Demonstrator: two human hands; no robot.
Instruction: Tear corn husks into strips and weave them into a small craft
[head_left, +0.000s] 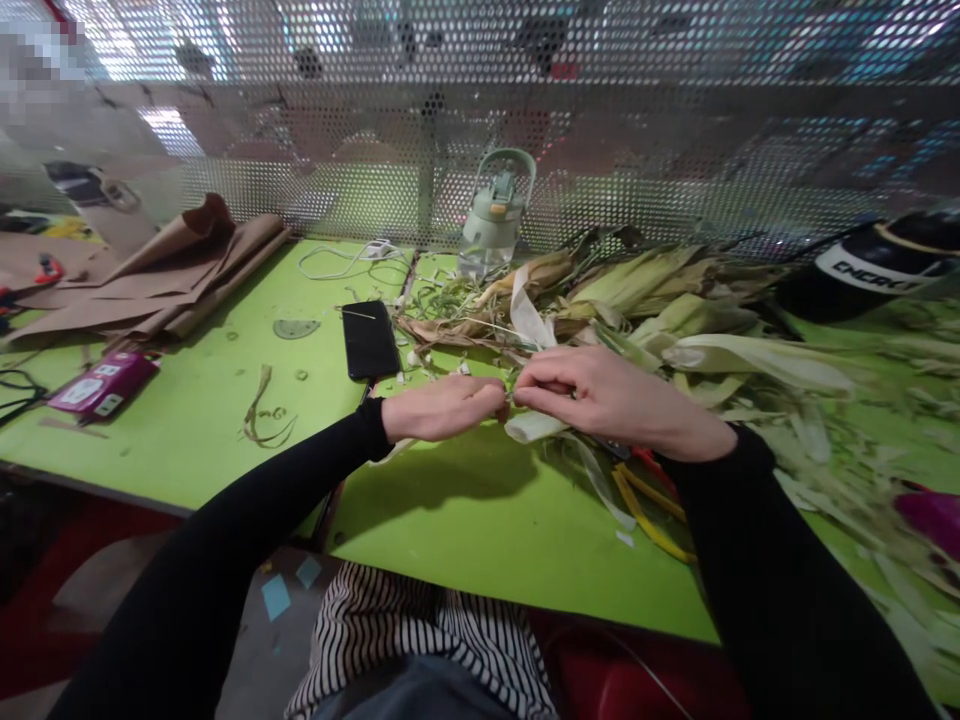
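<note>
My left hand [446,407] and my right hand [600,393] meet above the green table [465,540], fingertips almost touching. Both are closed in a pinch on a thin strip of corn husk, mostly hidden by the fingers; a small greenish bit shows between them. Below my left hand a pale strip [394,453] pokes out. Just under my right hand lies a rolled pale husk [534,428]. A heap of green and brown corn husks [637,285] spreads behind and to the right. Pliers or scissors with yellow handles [652,510] lie partly hidden beneath my right forearm.
A black phone [370,340] lies left of the hands, near a clear protractor [295,328]. Behind stand a green-lidded bottle [491,215] and a perforated metal screen [337,130]. Brown paper [187,270] and a magenta box [105,385] lie left; a black bottle [862,270] rests right.
</note>
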